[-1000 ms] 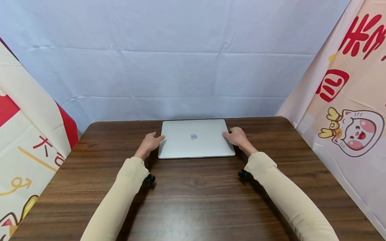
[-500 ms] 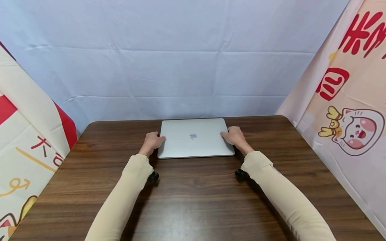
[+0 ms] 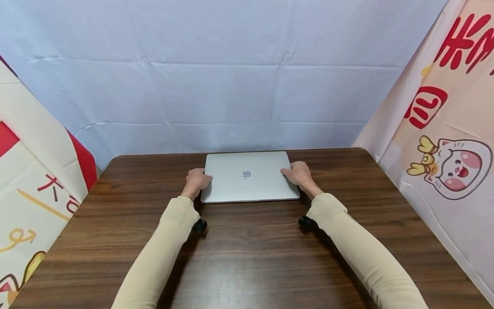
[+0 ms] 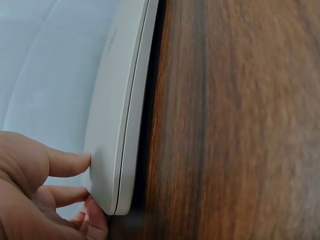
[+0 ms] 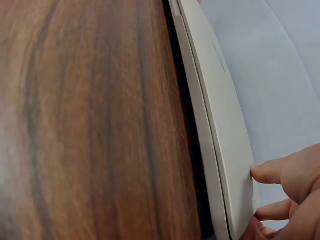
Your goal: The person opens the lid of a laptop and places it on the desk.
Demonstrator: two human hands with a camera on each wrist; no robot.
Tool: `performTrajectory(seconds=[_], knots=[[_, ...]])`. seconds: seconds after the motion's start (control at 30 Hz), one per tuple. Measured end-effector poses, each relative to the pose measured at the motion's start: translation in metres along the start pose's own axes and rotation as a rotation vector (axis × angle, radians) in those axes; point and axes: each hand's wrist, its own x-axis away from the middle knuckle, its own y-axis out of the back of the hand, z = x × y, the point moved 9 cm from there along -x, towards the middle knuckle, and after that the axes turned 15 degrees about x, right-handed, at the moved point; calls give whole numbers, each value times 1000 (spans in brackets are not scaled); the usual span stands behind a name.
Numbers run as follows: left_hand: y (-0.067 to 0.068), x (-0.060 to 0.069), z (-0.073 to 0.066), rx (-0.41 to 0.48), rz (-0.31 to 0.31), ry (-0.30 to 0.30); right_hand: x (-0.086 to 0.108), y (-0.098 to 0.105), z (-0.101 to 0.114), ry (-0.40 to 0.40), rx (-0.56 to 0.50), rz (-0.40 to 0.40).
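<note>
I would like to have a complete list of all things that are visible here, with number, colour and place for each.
MacBook: one, silver, closed, at the table's far side between the hands
Apple logo: one, grey, middle of the MacBook's top
Wood-grain table: one, brown, below everything
Plain backdrop cloth: one, pale bluish white, behind the table
Left printed cloth: one, white with red and yellow, left side
Right printed cloth: one, pinkish with red characters and cartoon face, right side
Wrist devices: two, black, one by each wrist
Sleeves: two, cream, on both arms
Left hand: one, bare, gripping the MacBook's left end
Right hand: one, bare, gripping its right end
</note>
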Motion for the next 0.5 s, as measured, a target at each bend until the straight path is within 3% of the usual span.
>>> performTrajectory(seconds=[0.2,0.5], knots=[[0,2,2,71,-15,18,0,-1,-2,-42,-95,1],[0,6,1,95,-18,-2,5,-1,-5,-95,-160,5]])
